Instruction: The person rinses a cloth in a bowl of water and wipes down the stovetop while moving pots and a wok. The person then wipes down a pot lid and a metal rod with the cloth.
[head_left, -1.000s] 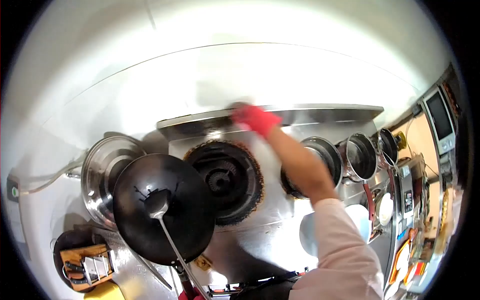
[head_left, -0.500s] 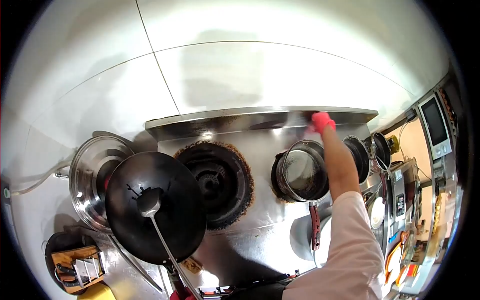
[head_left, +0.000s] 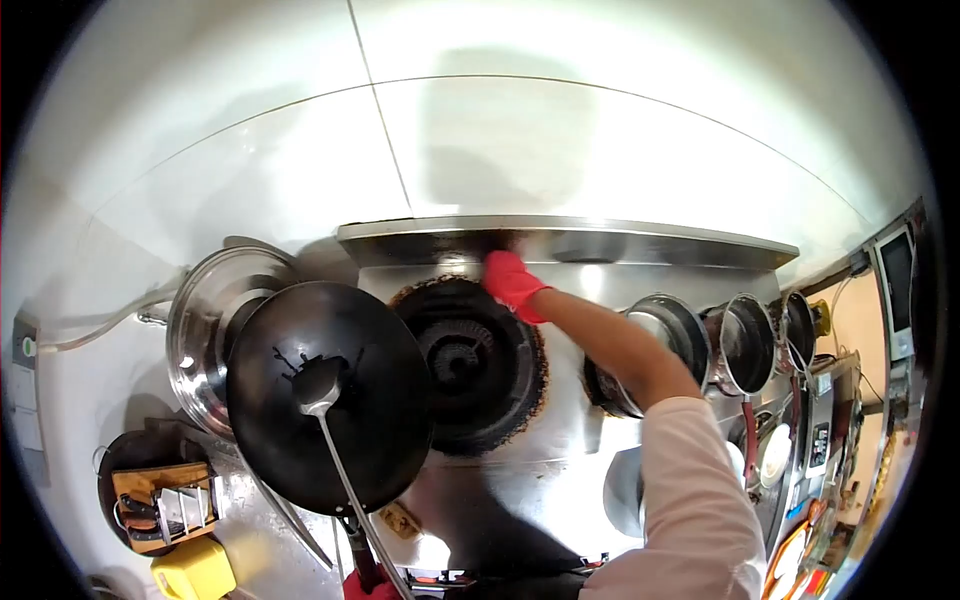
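Observation:
My left hand (head_left: 370,586), in a red glove at the bottom edge, is closed round the handle of a black wok (head_left: 270,440), partly cut off by the frame. The wok is held left of the burner, overlapping its edge. A long-handled metal ladle (head_left: 318,390) rests in it, its shaft running down past my left hand. My right hand (head_left: 515,284), also in a red glove, reaches to the stove's back ledge (head_left: 650,243), above the right rear of the black burner (head_left: 460,365). Its fingers look closed; anything in them is hidden.
Several pots stand at right, the nearest pot (head_left: 680,325) partly behind my right arm. A large glass lid (head_left: 195,340) leans at left behind the wok. Lower left are a knife block (head_left: 160,480) and a yellow container (head_left: 195,570). A microwave (head_left: 895,285) stands far right.
My right hand has swept left along the back ledge, from behind the pots to behind the burner. The view has shifted left; my left hand still holds the wok.

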